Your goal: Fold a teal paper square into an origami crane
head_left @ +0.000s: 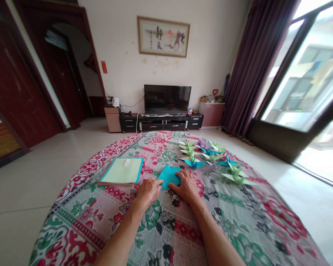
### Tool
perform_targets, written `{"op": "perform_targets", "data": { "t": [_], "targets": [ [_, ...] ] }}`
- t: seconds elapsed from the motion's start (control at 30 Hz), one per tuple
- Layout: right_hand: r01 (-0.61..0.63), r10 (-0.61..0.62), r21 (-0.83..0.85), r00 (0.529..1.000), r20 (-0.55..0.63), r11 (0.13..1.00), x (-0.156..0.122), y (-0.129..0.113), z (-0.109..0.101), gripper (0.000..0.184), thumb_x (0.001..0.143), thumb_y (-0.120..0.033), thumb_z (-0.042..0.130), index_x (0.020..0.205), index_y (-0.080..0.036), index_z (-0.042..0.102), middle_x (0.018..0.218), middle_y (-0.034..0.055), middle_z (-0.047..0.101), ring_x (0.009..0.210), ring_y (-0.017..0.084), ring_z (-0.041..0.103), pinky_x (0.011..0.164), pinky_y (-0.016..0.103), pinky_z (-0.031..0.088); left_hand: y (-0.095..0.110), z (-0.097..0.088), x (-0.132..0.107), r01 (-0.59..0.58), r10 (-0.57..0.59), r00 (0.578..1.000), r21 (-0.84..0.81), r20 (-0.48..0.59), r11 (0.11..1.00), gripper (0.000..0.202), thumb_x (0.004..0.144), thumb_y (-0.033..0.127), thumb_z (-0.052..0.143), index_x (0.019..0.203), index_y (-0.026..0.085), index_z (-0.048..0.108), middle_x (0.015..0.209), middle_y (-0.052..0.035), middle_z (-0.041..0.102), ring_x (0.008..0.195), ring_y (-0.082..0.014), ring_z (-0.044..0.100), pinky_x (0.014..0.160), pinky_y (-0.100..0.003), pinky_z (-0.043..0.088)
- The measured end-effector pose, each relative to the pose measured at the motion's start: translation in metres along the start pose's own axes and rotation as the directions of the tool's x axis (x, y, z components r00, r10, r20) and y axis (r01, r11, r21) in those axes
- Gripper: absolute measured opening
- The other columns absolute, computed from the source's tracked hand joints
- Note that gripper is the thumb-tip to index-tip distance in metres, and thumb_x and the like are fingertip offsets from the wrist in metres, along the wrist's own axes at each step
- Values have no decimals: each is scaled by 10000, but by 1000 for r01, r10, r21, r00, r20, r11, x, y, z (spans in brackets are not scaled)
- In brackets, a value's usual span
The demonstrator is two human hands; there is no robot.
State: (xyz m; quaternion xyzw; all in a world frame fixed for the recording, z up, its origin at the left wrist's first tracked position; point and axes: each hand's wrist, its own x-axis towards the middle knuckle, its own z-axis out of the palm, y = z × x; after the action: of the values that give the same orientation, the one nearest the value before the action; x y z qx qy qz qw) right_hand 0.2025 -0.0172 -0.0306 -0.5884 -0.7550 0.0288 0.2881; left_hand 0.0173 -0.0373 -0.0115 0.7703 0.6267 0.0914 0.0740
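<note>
A partly folded sheet of blue origami paper [168, 176] lies on the patterned tablecloth in front of me. My left hand [150, 192] has its fingers closed on the paper's lower left corner. On the opposite side, my right hand [187, 186] grips the right edge, its thumb at the bottom and its fingers over the upper right part. The right fingertips cover some of that edge. To the left sits a stack of square paper [123, 171], pale green on top with blue showing at the edges, and a small white piece [127, 163] rests on it.
Several folded paper cranes in green, blue and purple stand in rows at the right, among them a blue crane [194, 163] and a green crane [238, 179]. The floral tablecloth [105, 225] covers a round table. Beyond it are a television [168, 99] and a low cabinet [166, 123].
</note>
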Motion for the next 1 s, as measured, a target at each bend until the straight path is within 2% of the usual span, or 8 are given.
{"op": "perform_targets", "data": {
  "t": [0.27,0.53,0.7,1.0],
  "targets": [
    [5,-5,2,1000,9,1000,0,3,2,438,704,-489,636,1040,-210,593,1113,70,559,999,239,507,864,343,359,2,-4,-4,-8,7,1000,30,13,1000,342,850,358,439,1164,340,575,950,-80,637,901,-205,607,773,-285,437],
    [-80,80,-60,997,-13,995,-1,3,0,459,681,-539,633,1036,-249,598,1161,67,524,1027,257,485,849,370,352,0,-3,-4,-38,38,999,12,-4,999,311,848,355,446,1109,330,613,909,-75,630,882,-195,608,776,-272,433],
    [-96,96,-43,995,3,994,1,11,-5,380,709,-479,629,1013,-253,609,1106,56,551,958,234,516,798,337,376,1,-5,-4,-15,16,1000,-8,18,1000,324,844,350,458,1132,331,603,947,-82,638,910,-199,602,800,-277,428],
    [-66,66,8,997,-39,998,5,25,0,176,768,-345,586,879,-221,643,1012,51,589,913,189,533,815,291,382,-1,-4,-4,-22,22,1000,-33,18,999,347,838,333,463,1162,324,586,969,-81,649,927,-197,605,833,-285,427]
  ]
}}
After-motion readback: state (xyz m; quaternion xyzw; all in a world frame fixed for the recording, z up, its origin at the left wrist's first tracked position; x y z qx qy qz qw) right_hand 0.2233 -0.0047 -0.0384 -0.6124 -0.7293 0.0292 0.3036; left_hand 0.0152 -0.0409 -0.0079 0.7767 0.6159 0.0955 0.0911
